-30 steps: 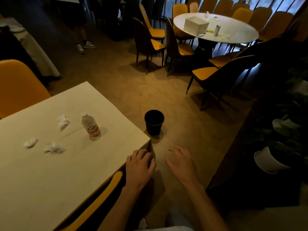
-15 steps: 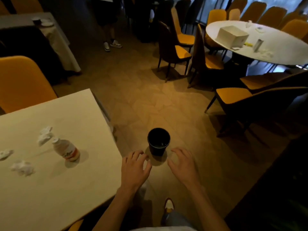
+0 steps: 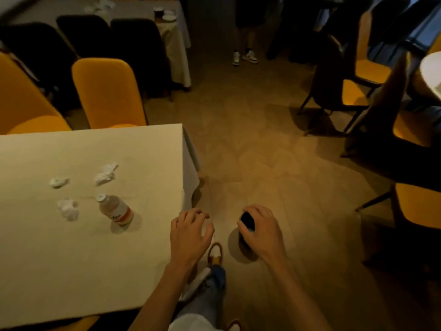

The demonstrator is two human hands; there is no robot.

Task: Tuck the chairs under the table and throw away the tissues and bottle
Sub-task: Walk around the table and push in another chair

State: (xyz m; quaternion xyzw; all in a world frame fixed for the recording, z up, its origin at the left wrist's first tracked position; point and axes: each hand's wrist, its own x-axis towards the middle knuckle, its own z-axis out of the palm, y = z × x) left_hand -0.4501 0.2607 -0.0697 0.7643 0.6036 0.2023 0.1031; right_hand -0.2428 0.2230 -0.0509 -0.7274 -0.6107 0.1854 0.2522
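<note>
Both hands hung with loose, empty fingers.
The bottle (image 3: 116,209) looked light and stiff; its middle seemed easiest to grasp.

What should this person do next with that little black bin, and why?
Probably close the right hand on the black bin and lift it toward the table: the hand hovers right above it, while the bottle and crumpled tissues lie on the tabletop.

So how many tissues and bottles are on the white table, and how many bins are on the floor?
Crumpled tissues: 3
Bottle: 1
Black bin: 1
Total: 5
</note>
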